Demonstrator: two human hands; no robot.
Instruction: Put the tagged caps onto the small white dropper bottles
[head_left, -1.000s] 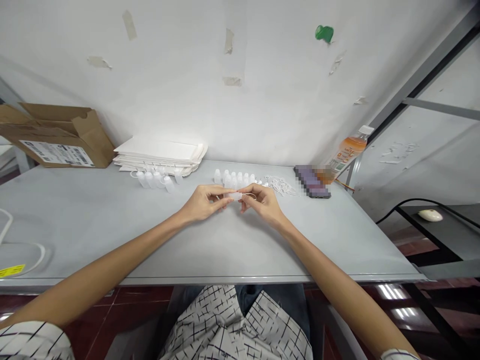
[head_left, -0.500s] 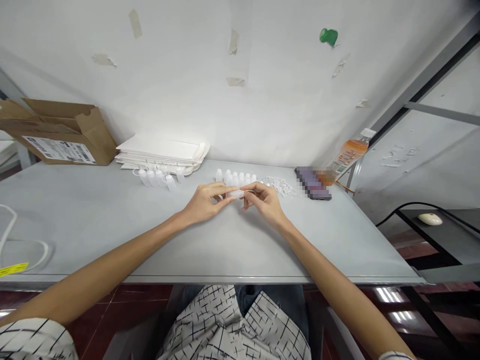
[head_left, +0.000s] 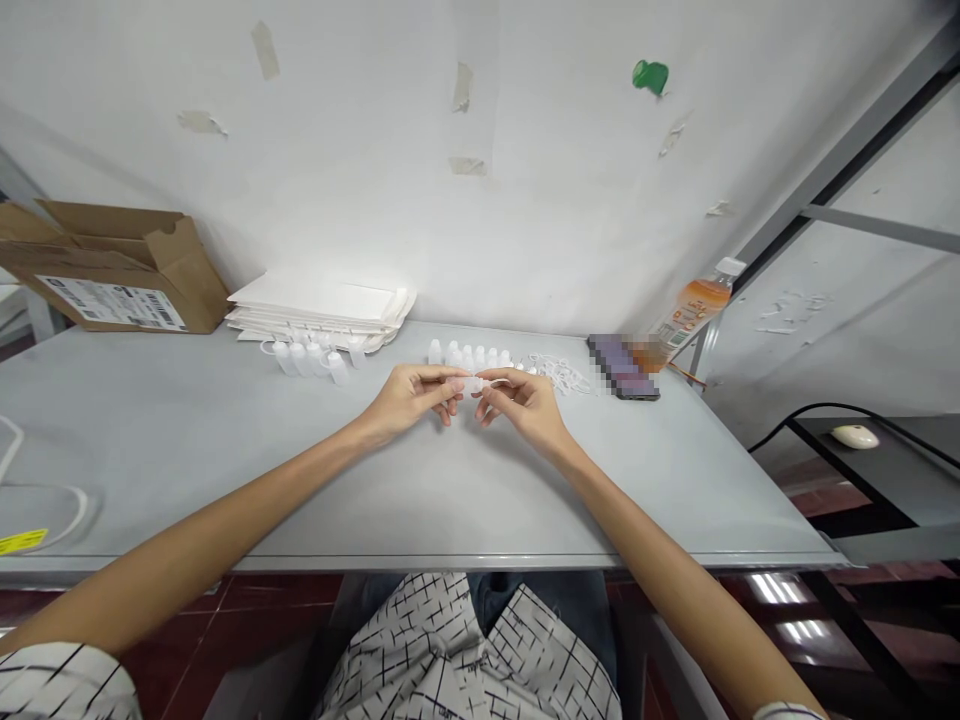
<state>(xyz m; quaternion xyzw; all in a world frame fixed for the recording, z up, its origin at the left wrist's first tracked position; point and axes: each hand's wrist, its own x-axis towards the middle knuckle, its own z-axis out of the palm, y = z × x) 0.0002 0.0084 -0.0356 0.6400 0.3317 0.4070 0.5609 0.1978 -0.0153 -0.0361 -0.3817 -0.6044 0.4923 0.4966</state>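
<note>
My left hand (head_left: 414,402) pinches a small translucent white plastic bottle (head_left: 471,384), held sideways just above the table. At the bottle's narrow right end, my right hand (head_left: 525,405) is closed, thumb against fingers, with a thin white loop partly showing there. The fingers hide much of the loop and bottle neck. Just behind the hands stand several similar bottles without visible loops (head_left: 467,356). A pile of thin white loops (head_left: 559,373) lies right of them. Farther left, several bottles with loops and pointed tips (head_left: 298,357) stand together.
White sheets or envelopes (head_left: 315,298) are stacked against the wall beside an open cardboard box (head_left: 120,270). To the right are a phone (head_left: 622,368) and a bottle of orange drink (head_left: 694,305). A white cable (head_left: 75,500) with a yellow tag lies at left.
The bottle has shifted slightly left between my hands. My left fingers have curled in more around it, and my right fingers have closed nearer its neck. The view has moved slightly.
</note>
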